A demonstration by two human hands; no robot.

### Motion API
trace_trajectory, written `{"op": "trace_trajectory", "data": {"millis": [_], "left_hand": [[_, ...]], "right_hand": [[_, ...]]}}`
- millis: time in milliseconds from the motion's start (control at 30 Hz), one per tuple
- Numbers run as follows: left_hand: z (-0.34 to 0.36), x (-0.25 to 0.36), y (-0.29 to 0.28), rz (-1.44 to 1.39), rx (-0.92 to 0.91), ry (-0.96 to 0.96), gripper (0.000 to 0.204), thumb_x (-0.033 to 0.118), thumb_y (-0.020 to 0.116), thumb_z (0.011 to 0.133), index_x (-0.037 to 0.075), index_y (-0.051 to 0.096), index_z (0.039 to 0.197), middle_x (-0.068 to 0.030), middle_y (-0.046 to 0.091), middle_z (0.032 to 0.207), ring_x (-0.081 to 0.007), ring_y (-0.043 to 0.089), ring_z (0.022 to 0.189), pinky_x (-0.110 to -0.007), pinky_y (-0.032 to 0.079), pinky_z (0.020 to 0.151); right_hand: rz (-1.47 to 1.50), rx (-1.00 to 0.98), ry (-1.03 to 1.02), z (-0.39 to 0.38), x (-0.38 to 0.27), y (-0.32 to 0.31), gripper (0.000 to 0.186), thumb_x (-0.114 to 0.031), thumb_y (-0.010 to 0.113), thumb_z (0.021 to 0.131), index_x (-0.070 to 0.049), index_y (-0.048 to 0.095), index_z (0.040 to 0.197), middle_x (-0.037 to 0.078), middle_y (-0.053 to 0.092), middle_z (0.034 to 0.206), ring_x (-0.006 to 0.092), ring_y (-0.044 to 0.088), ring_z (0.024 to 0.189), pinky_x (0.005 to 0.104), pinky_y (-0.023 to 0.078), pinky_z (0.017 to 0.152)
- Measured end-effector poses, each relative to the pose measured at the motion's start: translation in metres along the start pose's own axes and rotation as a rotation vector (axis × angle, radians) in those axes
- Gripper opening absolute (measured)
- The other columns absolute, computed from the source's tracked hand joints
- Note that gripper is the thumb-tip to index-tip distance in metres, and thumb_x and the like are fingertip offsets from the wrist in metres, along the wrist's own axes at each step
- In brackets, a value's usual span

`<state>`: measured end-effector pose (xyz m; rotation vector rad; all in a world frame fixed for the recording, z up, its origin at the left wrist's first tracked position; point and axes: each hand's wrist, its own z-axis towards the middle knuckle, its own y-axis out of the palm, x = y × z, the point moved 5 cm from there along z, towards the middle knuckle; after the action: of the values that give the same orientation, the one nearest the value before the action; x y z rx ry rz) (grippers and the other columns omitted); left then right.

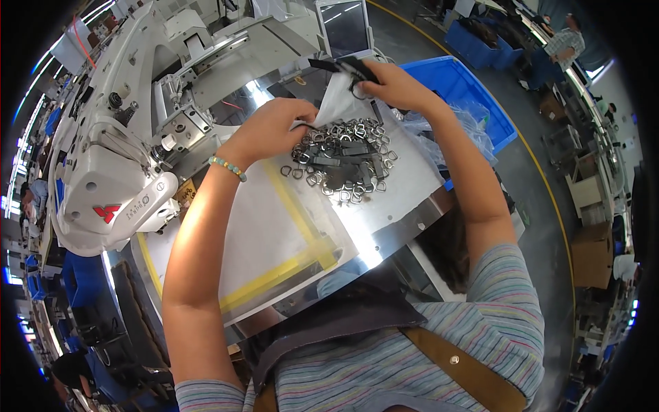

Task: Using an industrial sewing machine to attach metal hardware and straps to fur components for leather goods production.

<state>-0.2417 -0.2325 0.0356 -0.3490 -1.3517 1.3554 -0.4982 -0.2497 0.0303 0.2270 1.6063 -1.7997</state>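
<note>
My left hand (278,127), below a beaded bracelet, is closed on the edge of a thin white sheet (333,103), just left of a pile of metal D-rings and short dark webbing tabs (347,161). My right hand (388,86) is raised above that pile, its fingers closed on black straps (347,66) with a metal ring, beside the sheet's upper end. The pile lies on a pale work surface (405,196) over a metal table. Yellow tape (292,206) borders a white area under my left arm. My fingertips are partly hidden.
A white industrial sewing machine (120,172) fills the left. A screen (343,27) stands at the back. A blue bin with clear plastic (494,117) is at the right. A floor aisle with a yellow line, cardboard boxes (590,257) and another person (563,51) lie beyond.
</note>
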Motion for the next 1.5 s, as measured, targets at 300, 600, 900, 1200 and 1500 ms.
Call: {"op": "trace_trajectory", "data": {"millis": [300,600,900,1200,1500], "left_hand": [[0.020,-0.077,-0.013,0.350,0.431,-0.353,0.023,0.020,0.065,0.098,0.004,0.079,0.108,-0.0223,0.075,0.099,-0.0448,0.071,0.092,-0.050,0.056,0.084],[0.015,-0.126,-0.021,0.214,0.330,-0.383,0.036,0.020,0.076,0.091,0.005,0.074,0.124,-0.0202,0.074,0.123,-0.0387,0.070,0.110,-0.049,0.054,0.100],[0.017,-0.142,-0.008,0.237,0.138,-0.663,0.035,0.022,0.081,0.089,0.005,0.075,0.119,-0.0199,0.074,0.114,-0.0418,0.066,0.115,-0.049,0.054,0.100],[0.006,-0.104,-0.051,0.170,0.765,-0.492,0.019,0.021,0.060,0.104,0.004,0.066,0.110,-0.0075,0.079,0.082,-0.0348,0.075,0.085,-0.046,0.056,0.079],[0.002,-0.036,-0.072,0.015,0.886,-0.354,0.018,0.021,0.061,0.106,0.005,0.067,0.107,-0.0062,0.078,0.087,-0.0228,0.073,0.079,-0.037,0.055,0.073]], "right_hand": [[-0.032,0.140,0.179,0.013,0.044,0.006,0.034,-0.028,0.071,0.089,0.003,0.068,0.102,0.025,0.073,0.094,0.0428,0.070,0.090,0.0489,0.053,0.081],[0.063,0.337,0.327,0.009,0.093,-0.022,0.028,-0.026,0.074,0.094,0.002,0.072,0.099,0.014,0.073,0.079,0.0251,0.071,0.072,0.0401,0.053,0.068],[0.263,0.167,0.079,0.025,0.009,-0.043,0.024,-0.029,0.070,0.103,-0.006,0.075,0.105,-0.001,0.072,0.087,0.0073,0.056,0.073,0.0270,0.044,0.069],[0.218,-0.161,0.213,0.027,0.030,0.039,0.022,-0.023,0.075,0.101,-0.002,0.074,0.103,-0.002,0.069,0.078,0.0068,0.059,0.067,0.0280,0.048,0.066],[-0.109,0.237,0.116,0.025,0.045,-0.005,0.030,-0.028,0.063,0.100,-0.002,0.077,0.100,0.016,0.075,0.078,0.0330,0.071,0.070,0.0432,0.054,0.071]]}}
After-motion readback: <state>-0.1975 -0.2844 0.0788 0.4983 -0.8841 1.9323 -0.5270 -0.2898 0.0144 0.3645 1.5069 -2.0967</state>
